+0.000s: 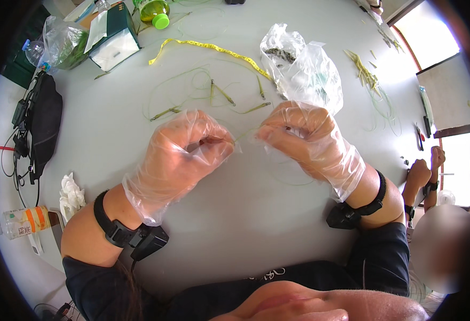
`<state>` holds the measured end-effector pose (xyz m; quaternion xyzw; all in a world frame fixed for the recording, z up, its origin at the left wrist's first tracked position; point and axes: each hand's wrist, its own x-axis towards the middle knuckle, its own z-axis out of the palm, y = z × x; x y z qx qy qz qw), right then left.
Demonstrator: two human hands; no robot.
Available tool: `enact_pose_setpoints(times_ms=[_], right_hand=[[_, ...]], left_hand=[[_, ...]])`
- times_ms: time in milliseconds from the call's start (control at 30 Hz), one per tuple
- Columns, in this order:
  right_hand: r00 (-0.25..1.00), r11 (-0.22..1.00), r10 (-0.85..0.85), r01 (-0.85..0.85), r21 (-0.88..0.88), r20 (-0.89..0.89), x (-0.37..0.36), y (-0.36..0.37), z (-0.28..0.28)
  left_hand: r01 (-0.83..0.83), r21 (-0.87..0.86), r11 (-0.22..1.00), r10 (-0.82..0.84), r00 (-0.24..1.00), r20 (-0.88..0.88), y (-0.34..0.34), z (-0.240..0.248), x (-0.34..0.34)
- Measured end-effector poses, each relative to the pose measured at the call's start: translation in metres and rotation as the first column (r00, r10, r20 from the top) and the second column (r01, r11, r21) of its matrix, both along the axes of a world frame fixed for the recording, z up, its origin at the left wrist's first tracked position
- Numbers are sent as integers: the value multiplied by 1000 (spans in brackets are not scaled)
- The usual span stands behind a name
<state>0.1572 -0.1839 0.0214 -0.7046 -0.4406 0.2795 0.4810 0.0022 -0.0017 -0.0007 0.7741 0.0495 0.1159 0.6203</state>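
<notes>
Both my hands wear thin clear plastic gloves and meet near the middle of the table, a small gap between them. A thin green thread (244,135) spans that gap. My left hand (184,147) is closed, its thumb and forefinger pinching the thread's left end. Pinching at the other side is my right hand (307,139), also closed. Whatever else sits inside the fingertips is too small to make out. Just beyond the hands lie short greenish stem pieces with dark tips (222,93), among loose loops of similar thread (195,80).
Beyond the hands lie a yellow tape measure (208,45) and a clear plastic bag (315,69) holding small dark pieces. Farther off are a green-capped bottle (157,16) and a box (114,40). A black pouch (47,120) and crumpled tissue (71,197) lie left. Another person's hands (419,174) are at right.
</notes>
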Motion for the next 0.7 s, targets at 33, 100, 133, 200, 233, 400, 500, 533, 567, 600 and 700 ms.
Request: enact_pose_setpoints(times_ms=[33,100,133,200,233,400,500,533,567,600,700], right_hand=[[1000,1000,0,0,0,-1,0,0,-1],[999,1000,18,-19,22,38,2,-1,-2],[999,1000,17,-18,22,37,3,-1,-2],[995,998,48,-50,24,84,4,-2,-2],[995,998,47,-49,25,84,3,-2,-2],[998,998,38,-40,40,48,3,-2,-4],[993,997,67,-70,35,95,4,-2,-3],[993,997,68,-71,35,93,4,-1,-3],[996,998,59,-61,30,63,3,-1,-3],[998,999,47,-48,23,35,3,-1,-3],[997,998,53,-55,35,63,3,-2,-4]], left_hand=[[2,-14,1000,-2,1000,-2,0,-1,0],[6,-27,1000,-6,1000,-3,0,0,0],[5,-22,1000,-5,1000,-10,0,1,1],[6,-16,1000,-6,1000,-18,0,2,0],[0,-28,1000,0,1000,-21,0,2,0],[-19,-51,999,17,999,-42,-2,4,0],[-11,-24,1000,9,998,-63,-1,5,0],[-13,-38,999,10,998,-66,-1,4,-1],[-15,-51,999,12,998,-68,-1,4,-1],[-14,-52,999,11,998,-68,-1,5,-1],[-13,-53,999,9,998,-69,-2,6,-1]])
